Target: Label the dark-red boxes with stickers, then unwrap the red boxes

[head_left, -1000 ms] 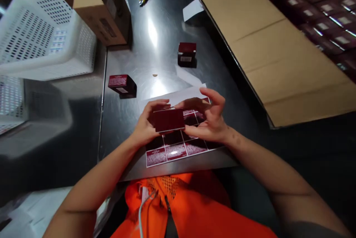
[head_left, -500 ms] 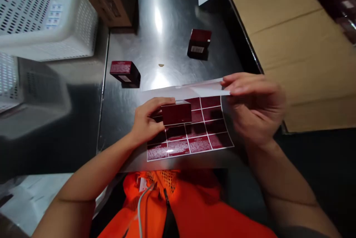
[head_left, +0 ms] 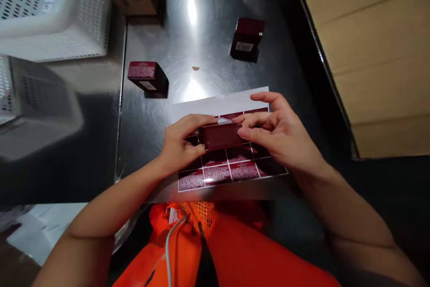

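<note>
Maroon box (head_left: 221, 136) between both hands; print illegible

Place: a packing or labelling station, probably in a warehouse or small factory.
Work surface: a brushed steel table (head_left: 201, 23) is seen across the middle of the frame, with overhead light reflected in it.
Labels: a printed sheet of dark red stickers (head_left: 231, 170) is laid at the near edge.
Goods: small dark red boxes (head_left: 148, 76) are set out at upper centre.
Containers: a white perforated plastic basket (head_left: 50, 14) is seen at upper left; flattened brown cardboard (head_left: 379, 49) fills the right side.
Clothing: an orange high-visibility vest (head_left: 235, 251) is worn, at the bottom of the frame.
</note>
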Available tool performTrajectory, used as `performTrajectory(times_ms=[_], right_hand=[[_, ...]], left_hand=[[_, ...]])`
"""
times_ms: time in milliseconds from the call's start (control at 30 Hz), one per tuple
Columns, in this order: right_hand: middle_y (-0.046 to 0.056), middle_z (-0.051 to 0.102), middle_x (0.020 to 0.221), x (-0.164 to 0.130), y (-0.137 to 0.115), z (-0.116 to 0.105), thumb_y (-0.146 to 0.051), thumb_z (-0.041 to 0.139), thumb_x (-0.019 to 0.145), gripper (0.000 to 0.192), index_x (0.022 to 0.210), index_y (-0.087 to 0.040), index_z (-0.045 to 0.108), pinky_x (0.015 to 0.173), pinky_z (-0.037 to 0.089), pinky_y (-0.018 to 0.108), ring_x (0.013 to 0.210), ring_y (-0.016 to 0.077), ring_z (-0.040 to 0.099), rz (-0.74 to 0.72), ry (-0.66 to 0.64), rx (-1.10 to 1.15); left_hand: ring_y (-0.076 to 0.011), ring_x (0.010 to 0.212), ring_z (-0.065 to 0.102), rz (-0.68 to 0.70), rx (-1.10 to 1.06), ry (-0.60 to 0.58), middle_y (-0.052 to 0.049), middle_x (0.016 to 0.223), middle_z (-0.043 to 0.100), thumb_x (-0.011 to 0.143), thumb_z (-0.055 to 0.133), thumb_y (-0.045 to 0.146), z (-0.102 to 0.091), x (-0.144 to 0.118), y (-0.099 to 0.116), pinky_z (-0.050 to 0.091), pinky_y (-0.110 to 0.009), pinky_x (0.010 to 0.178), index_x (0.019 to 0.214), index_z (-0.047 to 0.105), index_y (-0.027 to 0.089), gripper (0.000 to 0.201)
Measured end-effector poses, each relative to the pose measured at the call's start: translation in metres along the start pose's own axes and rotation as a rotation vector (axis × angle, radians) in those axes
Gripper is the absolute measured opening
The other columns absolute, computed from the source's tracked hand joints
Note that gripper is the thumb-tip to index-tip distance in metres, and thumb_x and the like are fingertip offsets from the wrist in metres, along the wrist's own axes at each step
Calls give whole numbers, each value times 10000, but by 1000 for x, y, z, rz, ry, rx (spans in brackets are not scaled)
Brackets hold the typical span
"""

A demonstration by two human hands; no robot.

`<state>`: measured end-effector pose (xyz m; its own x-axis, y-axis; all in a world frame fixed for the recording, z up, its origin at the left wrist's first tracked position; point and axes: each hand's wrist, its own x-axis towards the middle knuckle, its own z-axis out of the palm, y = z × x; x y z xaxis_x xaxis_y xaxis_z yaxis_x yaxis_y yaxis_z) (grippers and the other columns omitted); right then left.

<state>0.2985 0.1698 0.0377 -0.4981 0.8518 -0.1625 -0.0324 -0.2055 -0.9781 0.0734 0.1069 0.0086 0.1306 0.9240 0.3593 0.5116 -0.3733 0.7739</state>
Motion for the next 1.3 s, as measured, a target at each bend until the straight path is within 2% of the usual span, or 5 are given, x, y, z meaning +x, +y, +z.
performTrajectory(times_ms=[300, 467, 700, 933, 1300], right_hand=[[-64, 664, 698, -2, -2, 5, -273, 855, 743, 574, 1153, -276, 453, 929, 610, 349, 1126, 212, 710, 65, 45, 58], [-44, 646, 747, -2, -1, 4, -341, 883, 710, 584, 1139, -285, 491, 892, 622, 367, 1134, 246, 700, 73, 78, 11], [-31, 652, 752, -1, 0, 4, -398, 886, 697, 591, 1125, -286, 494, 876, 624, 372, 1132, 266, 703, 64, 80, -15], [-48, 632, 704, -1, -1, 5, -338, 873, 715, 563, 1107, -282, 473, 860, 628, 344, 1130, 249, 707, 67, 62, 9], [-39, 620, 745, 0, 1, 5, -377, 869, 715, 590, 1122, -281, 453, 789, 641, 328, 1105, 253, 704, 56, 60, -38]], left_hand=[[-190, 1015, 736, -1, 54, -1, -50, 1094, 784, 789, 808, 211, 0, -1, 3, 577, -286, 913, 1148, 711, 220, 372], [-189, 1027, 733, 17, 44, -7, -61, 1104, 782, 791, 806, 192, -1, 0, 2, 572, -286, 925, 1157, 705, 214, 381], [-197, 1016, 736, -2, 88, -12, -46, 1111, 784, 818, 777, 266, -1, -1, 2, 578, -307, 911, 1144, 710, 226, 336], [-180, 1019, 734, 26, 71, 4, -42, 1099, 785, 795, 790, 207, 0, -1, 2, 572, -282, 915, 1152, 706, 221, 367], [-169, 1015, 736, 24, 81, 6, -47, 1095, 783, 786, 795, 176, 0, -1, 3, 573, -263, 918, 1136, 699, 202, 364]])
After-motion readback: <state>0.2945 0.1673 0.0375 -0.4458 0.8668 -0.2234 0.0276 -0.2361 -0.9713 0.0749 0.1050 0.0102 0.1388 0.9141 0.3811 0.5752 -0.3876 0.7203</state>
